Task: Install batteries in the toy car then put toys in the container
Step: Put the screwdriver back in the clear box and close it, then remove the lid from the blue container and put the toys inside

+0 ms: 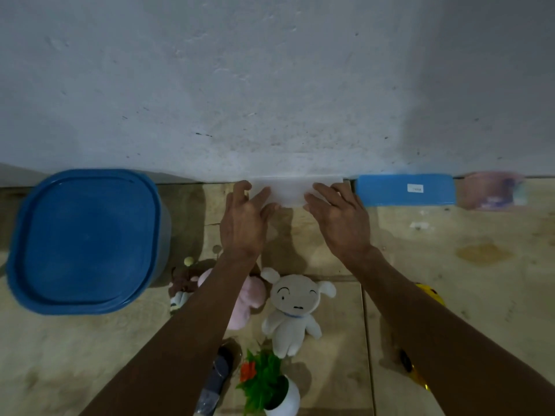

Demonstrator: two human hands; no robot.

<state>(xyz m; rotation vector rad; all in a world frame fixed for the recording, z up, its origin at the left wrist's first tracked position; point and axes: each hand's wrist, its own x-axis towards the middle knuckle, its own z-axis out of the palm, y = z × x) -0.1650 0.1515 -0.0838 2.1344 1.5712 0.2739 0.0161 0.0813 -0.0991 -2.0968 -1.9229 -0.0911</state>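
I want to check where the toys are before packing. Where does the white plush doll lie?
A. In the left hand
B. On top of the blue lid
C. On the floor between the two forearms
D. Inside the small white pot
C: the white plush doll lies on the floor between the forearms, with the left hand and right hand far from it, near the wall.

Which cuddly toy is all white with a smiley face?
The white plush dog, lying face up on the floor between the arms. The pink plush beside it is half hidden under the left arm, and the small brown one is darker.
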